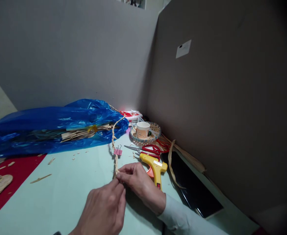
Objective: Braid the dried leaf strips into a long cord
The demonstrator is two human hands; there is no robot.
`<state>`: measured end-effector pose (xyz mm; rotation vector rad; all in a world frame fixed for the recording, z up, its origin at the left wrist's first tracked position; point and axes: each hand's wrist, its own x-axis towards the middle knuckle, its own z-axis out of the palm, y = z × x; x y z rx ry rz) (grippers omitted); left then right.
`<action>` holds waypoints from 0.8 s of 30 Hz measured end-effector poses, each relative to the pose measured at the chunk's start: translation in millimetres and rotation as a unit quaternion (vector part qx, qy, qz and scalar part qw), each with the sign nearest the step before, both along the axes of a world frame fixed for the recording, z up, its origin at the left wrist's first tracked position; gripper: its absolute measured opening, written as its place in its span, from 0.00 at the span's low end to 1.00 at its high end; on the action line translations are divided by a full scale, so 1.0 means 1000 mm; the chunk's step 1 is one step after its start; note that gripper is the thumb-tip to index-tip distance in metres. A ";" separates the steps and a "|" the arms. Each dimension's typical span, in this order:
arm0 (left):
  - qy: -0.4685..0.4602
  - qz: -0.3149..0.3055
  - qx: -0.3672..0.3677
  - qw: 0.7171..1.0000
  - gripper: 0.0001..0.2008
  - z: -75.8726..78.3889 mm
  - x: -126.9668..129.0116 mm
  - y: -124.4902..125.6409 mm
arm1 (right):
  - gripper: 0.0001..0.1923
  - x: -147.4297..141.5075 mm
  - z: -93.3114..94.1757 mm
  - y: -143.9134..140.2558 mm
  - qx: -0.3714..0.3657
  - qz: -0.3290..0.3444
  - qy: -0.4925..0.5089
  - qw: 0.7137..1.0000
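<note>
Currently, head view only. A pale straw-coloured braided fibre cord runs away from the hands over the pale green tabletop, up towards a crumpled blue plastic bag. Right hand: thumb and forefinger pinched on the cord's near end. Left hand: curled, tips meeting the right's at the same spot; they are hidden, so cannot tell what they grasp.

Placement: a pink metal binder clip sits at the cord beyond the fingers, presumably to anchor it so that the near end can be worked taut. Red-handled scissors and a yellow glue gun lie just right, probably for easy reach.

Containers: the blue bag, open along its front, holds a bundle of flat dried strips. A shallow woven basket carries a peach-and-white paper cup; contents of the cup not discernible.
</note>
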<state>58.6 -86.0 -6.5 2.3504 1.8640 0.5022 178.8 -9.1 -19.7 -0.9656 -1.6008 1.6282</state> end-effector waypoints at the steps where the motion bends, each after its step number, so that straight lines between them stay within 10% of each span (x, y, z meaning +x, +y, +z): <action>1: -0.051 0.023 -0.006 0.998 0.16 0.005 -0.005 0.003 | 0.08 0.001 0.002 0.000 -0.007 0.003 0.007 1.000; 4: -0.280 0.151 -0.048 0.947 0.12 0.016 -0.022 0.018 | 0.09 0.003 0.009 -0.001 -0.026 0.011 0.030 0.999; 8: -0.482 0.069 -0.217 0.846 0.13 0.013 -0.033 0.036 | 0.10 0.005 0.013 -0.001 -0.054 0.031 0.053 0.997; 24: -0.509 0.057 -0.252 0.821 0.13 0.009 -0.021 0.042 | 0.07 0.008 0.009 0.002 0.082 0.011 -0.087 0.993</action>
